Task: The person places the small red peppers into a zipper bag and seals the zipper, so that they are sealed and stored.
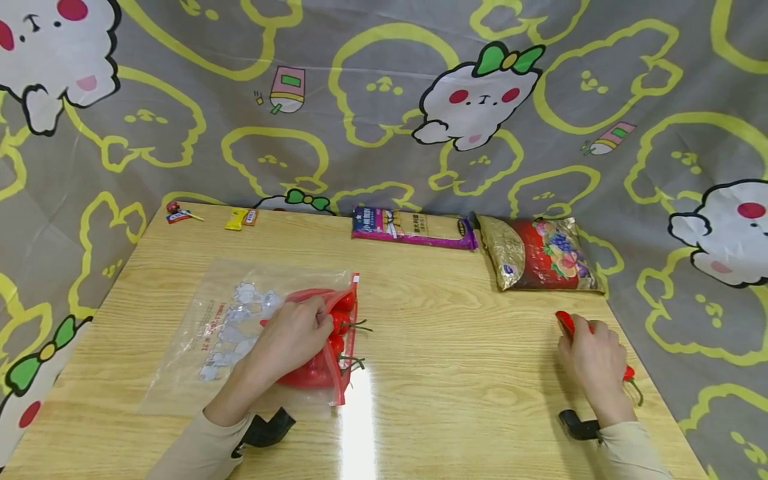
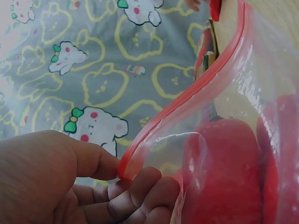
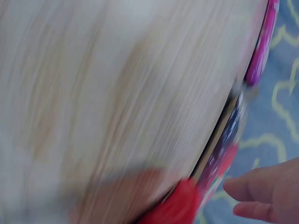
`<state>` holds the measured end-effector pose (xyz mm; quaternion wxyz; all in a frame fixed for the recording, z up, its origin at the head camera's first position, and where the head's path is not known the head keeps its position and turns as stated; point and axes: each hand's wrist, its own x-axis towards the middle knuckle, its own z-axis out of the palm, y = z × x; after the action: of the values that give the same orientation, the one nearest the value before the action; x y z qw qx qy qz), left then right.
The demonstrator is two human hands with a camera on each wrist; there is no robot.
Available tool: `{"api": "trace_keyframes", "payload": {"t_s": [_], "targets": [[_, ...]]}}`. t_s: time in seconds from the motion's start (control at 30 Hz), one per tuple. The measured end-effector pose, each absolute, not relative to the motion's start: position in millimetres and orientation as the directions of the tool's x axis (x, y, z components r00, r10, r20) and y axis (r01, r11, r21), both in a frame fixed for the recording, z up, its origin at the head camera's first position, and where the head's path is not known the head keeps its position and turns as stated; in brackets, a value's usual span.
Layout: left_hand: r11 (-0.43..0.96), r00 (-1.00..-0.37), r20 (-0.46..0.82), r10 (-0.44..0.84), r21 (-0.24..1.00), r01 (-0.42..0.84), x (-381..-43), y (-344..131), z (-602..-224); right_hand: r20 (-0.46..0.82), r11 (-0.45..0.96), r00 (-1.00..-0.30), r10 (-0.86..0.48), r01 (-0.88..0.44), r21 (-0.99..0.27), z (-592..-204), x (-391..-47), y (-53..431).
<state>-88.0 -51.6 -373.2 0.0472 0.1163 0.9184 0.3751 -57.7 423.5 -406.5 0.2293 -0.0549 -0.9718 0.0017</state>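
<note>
My left hand [image 1: 300, 333] pinches the opening of a clear zip bag [image 1: 180, 340] with a red zip edge, thumb and fingertips at the rim in the left wrist view. Inside the bag's mouth lie several red peppers [image 1: 341, 320], their green stems sticking out to the right. Through the film, a red pepper [image 2: 224, 168] shows large beside the left fingers. My right hand [image 1: 594, 357] grips a long red pepper [image 1: 564, 321] near the table's right side; its stem end pokes out by the wrist. The right wrist view is blurred, with the red pepper [image 3: 175, 205] at the bottom.
At the back of the wooden table [image 1: 432, 373] lie a purple-edged noodle packet [image 1: 414, 228] and a gold-and-red bag [image 1: 540, 257]. A lollipop [image 1: 174, 208] and a yellow wrapped sweet [image 1: 236, 219] lie at the back left. A patterned cloth [image 1: 384, 87] hangs behind.
</note>
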Motion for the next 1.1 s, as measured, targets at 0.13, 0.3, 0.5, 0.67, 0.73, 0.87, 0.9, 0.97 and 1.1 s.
{"api": "trace_keyframes", "payload": {"t_s": [0.13, 0.3, 0.5, 0.67, 0.73, 0.87, 0.9, 0.97, 1.1], "targets": [[0.688, -0.968, -0.008, 0.250, 0.706, 0.172, -88, -52, -373, 0.287, 0.962, -0.919, 0.269, 0.272, -0.029, -405, -51, 442], [0.683, -0.968, -0.014, 0.250, 0.711, 0.166, -88, -52, -374, 0.179, 0.955, -0.938, 0.296, 0.297, -0.023, -408, -48, 448], [0.683, -0.968, -0.013, 0.251, 0.711, 0.167, -88, -53, -374, 0.192, 0.957, -0.938, 0.290, 0.290, -0.025, -411, -49, 447], [0.684, -0.967, 0.003, 0.256, 0.706, 0.183, -88, -53, -375, 0.208, 0.963, -0.941, 0.265, 0.267, -0.021, -412, -49, 445], [0.683, -0.966, 0.009, 0.260, 0.706, 0.190, -89, -52, -375, 0.232, 0.965, -0.938, 0.259, 0.259, -0.031, -411, -49, 440], [0.680, -0.964, 0.016, 0.265, 0.706, 0.198, -89, -52, -375, 0.261, 0.971, -0.936, 0.234, 0.214, -0.105, -403, -55, 418], [0.681, -0.964, 0.019, 0.264, 0.704, 0.201, -89, -52, -376, 0.234, 0.969, -0.944, 0.234, 0.206, -0.136, -399, -57, 410], [0.683, -0.965, 0.022, 0.262, 0.702, 0.202, -90, -52, -376, 0.185, 0.964, -0.962, 0.201, 0.161, -0.214, -392, -62, 392], [0.686, -0.967, 0.010, 0.254, 0.703, 0.187, -89, -52, -376, 0.083, 0.921, -0.993, 0.090, 0.051, -0.387, -382, -70, 352]]}}
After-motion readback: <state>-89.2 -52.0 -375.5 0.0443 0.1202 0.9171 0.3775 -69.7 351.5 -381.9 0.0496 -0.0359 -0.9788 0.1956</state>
